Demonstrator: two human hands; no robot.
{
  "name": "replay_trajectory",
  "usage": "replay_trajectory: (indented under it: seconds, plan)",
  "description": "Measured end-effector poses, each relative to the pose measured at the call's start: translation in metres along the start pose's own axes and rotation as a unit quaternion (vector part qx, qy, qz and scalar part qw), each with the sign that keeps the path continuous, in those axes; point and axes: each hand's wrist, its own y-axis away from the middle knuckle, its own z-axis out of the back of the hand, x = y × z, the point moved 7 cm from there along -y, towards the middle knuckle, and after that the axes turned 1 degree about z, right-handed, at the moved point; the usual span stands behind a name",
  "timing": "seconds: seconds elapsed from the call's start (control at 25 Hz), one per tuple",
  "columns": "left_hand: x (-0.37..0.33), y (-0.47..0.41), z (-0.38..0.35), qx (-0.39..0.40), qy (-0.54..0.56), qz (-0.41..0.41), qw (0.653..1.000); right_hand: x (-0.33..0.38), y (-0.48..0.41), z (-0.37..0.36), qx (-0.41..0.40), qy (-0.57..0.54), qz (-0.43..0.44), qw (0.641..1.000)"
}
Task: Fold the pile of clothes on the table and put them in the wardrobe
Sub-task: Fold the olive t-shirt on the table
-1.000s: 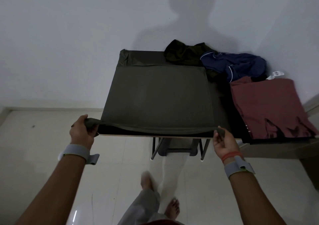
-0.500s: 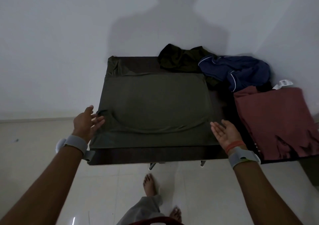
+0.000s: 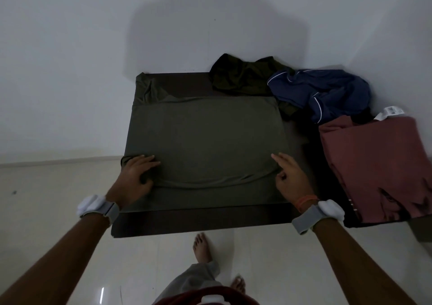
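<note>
The left hand (image 3: 136,173) lies spread, fingers nearly straight, pressing the left edge of the flat olive-green cloth garment (image 3: 205,136) on the dark rectangular desk (image 3: 187,222). The right hand (image 3: 291,178) touches the garment's right edge with forefinger extended; I cannot tell in the dimness whether it pinches the cloth. A crumpled navy garment (image 3: 327,94) and a folded maroon garment (image 3: 374,164) lie to the right.

The dark table (image 3: 210,222) carries an olive shirt (image 3: 205,136) spread flat from its left edge across the middle, a crumpled dark green garment (image 3: 243,77) at the far edge, a bunched navy garment (image 3: 327,94) near the far right corner, and a maroon garment (image 3: 374,164) along the right edge.
</note>
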Motion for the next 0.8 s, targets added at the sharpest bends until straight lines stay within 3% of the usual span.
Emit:
replay_trajectory:
  seconds: [0.16, 0.32, 0.56, 0.64, 0.8]
  plan:
    - [-0.004, -0.006, -0.003, 0.013, -0.034, -0.026, 0.999, 0.015, -0.012, -0.003, 0.045, 0.095, 0.052, 0.993]
    - [-0.002, -0.011, 0.004, 0.012, -0.055, -0.050, 0.997, 0.015, -0.018, 0.005, 0.008, 0.104, 0.051, 0.993]
    - [0.007, -0.009, 0.014, -0.066, -0.070, 0.010, 0.995, 0.015, -0.019, 0.006, -0.077, 0.109, -0.001, 0.991]
    - [-0.002, -0.003, 0.007, -0.086, -0.078, 0.017, 0.993, 0.023, -0.011, 0.003, -0.113, 0.125, 0.021, 0.985]
    - [-0.034, 0.020, -0.027, -0.097, -0.105, -0.064, 0.988, 0.031, 0.015, -0.034, -0.103, 0.159, 0.082, 0.978]
